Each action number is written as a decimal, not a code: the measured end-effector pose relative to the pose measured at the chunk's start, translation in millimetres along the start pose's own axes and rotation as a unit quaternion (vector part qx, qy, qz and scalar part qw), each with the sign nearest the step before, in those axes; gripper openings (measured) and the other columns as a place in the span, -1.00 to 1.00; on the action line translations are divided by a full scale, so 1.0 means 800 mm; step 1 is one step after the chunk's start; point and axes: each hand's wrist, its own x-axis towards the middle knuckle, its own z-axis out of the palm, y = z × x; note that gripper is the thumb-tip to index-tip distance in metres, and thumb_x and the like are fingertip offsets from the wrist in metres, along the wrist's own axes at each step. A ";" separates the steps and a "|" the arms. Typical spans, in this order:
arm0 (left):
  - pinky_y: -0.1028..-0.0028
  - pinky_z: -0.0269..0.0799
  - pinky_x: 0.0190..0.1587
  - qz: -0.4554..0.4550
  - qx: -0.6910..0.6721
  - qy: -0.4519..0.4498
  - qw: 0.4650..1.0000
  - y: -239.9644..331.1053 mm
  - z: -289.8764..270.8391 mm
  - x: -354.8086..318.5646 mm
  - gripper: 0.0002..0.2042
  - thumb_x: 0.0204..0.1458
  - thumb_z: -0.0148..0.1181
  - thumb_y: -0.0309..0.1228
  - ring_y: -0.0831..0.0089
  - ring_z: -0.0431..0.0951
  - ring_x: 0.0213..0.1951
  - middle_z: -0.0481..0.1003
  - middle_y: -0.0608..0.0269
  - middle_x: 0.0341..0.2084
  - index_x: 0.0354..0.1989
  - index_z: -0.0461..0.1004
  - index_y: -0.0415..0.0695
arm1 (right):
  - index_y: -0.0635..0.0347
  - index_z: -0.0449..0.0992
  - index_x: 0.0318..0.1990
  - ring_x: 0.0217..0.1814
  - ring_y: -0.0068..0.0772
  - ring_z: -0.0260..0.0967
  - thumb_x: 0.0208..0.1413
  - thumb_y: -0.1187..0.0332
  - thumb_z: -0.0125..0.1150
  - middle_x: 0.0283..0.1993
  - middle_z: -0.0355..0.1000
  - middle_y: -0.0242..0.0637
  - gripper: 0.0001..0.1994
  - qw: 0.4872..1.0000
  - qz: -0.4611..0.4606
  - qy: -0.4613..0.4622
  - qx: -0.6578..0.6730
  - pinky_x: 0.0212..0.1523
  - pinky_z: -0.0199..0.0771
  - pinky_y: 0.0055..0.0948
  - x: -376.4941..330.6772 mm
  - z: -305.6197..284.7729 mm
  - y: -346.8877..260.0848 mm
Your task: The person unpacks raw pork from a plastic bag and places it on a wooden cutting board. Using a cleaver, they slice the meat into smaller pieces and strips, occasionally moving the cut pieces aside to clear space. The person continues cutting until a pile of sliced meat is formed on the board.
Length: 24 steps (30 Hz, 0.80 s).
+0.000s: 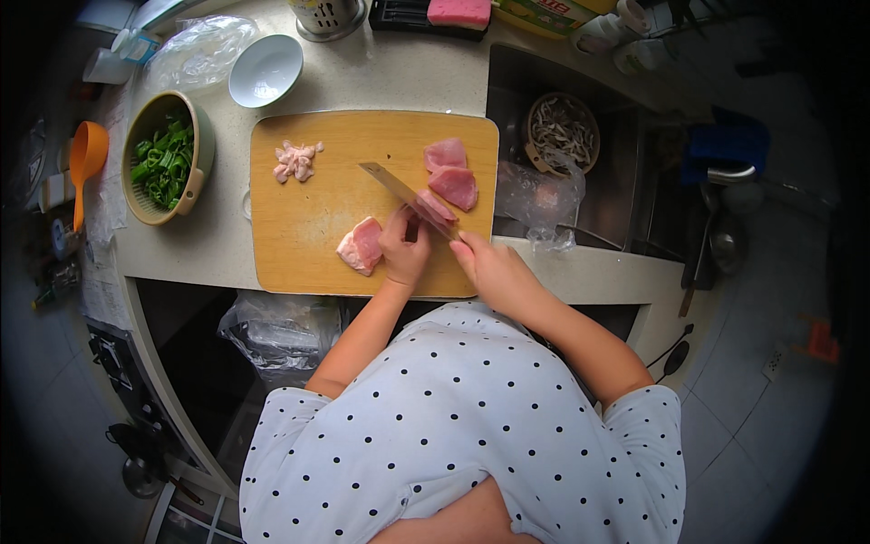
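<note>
On the board (299, 222), right hand (498, 275) grips knife (385, 180); left hand (404, 256) is beside it, hold unclear. Slipping meat (440, 206) could cause a cut.

On the left of the surface (544, 272), we have a tan-green basket (201, 163) of cut green peppers (161, 168); orange ladle (86, 152) further left. Far left: white bowl (265, 72), clear plastic bag (201, 56) beside it. Far side: perforated metal holder (328, 20), black rack (399, 16) with pink sponge (459, 12). Right: sink (600, 218); in it we see a round basket (534, 152) of thin greyish pieces (562, 127), plus a crumpled clear bag (555, 198).
</note>
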 end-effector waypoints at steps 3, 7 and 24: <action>0.51 0.38 -0.44 -0.006 -0.027 0.012 1.000 0.010 0.002 0.004 -0.78 -0.11 0.14 -0.62 0.43 0.47 -0.51 0.44 0.16 -0.49 -0.23 0.43 -0.28 | 0.29 0.34 -0.32 -0.49 0.22 0.39 0.24 0.13 -0.09 -0.53 0.42 0.11 -0.66 0.999 -0.029 0.010 0.015 -0.46 0.40 0.01 0.018 0.005 0.004; 0.51 0.34 -0.45 0.012 -0.008 0.036 0.999 0.011 0.006 0.003 -0.83 -0.07 0.12 -0.62 0.46 0.43 -0.52 0.43 0.19 -0.51 -0.26 0.42 -0.28 | 0.31 0.39 -0.28 -0.44 0.20 0.41 0.24 0.13 -0.09 -0.51 0.43 0.12 -0.65 1.000 -0.009 -0.008 -0.020 -0.41 0.41 -0.01 -0.022 -0.017 0.009; 0.53 0.36 -0.51 0.042 0.011 0.044 0.998 0.015 0.012 0.004 -0.83 -0.10 0.20 -0.60 0.44 0.42 -0.56 0.43 0.17 -0.44 -0.29 0.42 -0.26 | 0.36 0.43 -0.20 -0.26 0.24 0.40 0.23 0.11 -0.08 -0.34 0.45 0.17 -0.60 0.996 -0.046 -0.066 0.033 -0.23 0.42 -0.03 0.053 -0.011 0.022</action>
